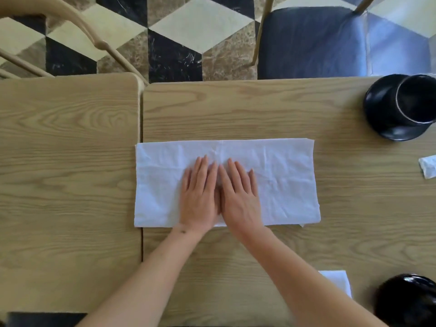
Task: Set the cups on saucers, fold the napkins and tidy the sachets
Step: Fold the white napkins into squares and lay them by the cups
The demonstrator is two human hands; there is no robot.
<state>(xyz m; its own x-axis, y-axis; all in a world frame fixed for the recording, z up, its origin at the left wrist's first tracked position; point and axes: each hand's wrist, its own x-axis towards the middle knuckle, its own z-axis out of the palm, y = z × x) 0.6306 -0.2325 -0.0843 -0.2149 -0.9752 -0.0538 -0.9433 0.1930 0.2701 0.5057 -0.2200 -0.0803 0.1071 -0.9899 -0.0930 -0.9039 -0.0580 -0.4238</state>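
A white cloth napkin [290,175], folded into a long rectangle, lies flat on the wooden table [259,109]. My left hand [200,197] and my right hand [240,197] press on its middle side by side, fingers straight and pointing away from me. At the far right a black cup [415,100] stands on a black saucer [377,119]. Another black cup [405,300] shows at the lower right corner. A white sachet [428,169] lies at the right edge. A second folded white napkin [337,283] peeks out beside my right forearm.
A second wooden table [68,161] butts against the left side, with a narrow gap between them. A chair with a dark blue seat [330,43] stands beyond the far edge. A light wooden chair [70,36] is at the upper left, over a patterned tile floor.
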